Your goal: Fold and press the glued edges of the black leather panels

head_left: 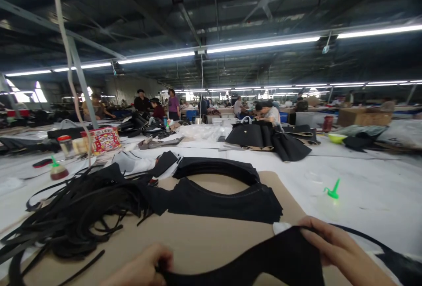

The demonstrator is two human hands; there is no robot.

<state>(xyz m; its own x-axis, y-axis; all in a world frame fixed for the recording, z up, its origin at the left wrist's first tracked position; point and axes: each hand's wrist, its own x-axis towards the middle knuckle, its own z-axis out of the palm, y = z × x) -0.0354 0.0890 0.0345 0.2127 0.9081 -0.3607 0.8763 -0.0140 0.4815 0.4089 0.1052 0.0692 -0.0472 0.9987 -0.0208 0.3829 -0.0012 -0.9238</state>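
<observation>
A curved black fabric piece (273, 255) stretches between my two hands at the bottom of the head view. My left hand (145, 266) pinches its left end; the fingers are slightly blurred. At the upper right corner of the piece, my right hand (325, 237) grips the edge between thumb and fingers. Its lower part runs out of the frame. Just beyond lies a stack of similar curved black pieces (224, 204) on a brown board (198, 233), with another curved black stack (214, 165) behind it.
A heap of black strips (82, 211) covers the left side. A bottle with a green nozzle (333, 193) stands on the white table (379, 198) at right; another green-tipped bottle (59, 169) is at left. Black bag panels (253, 134) lie farther back. Several people work beyond.
</observation>
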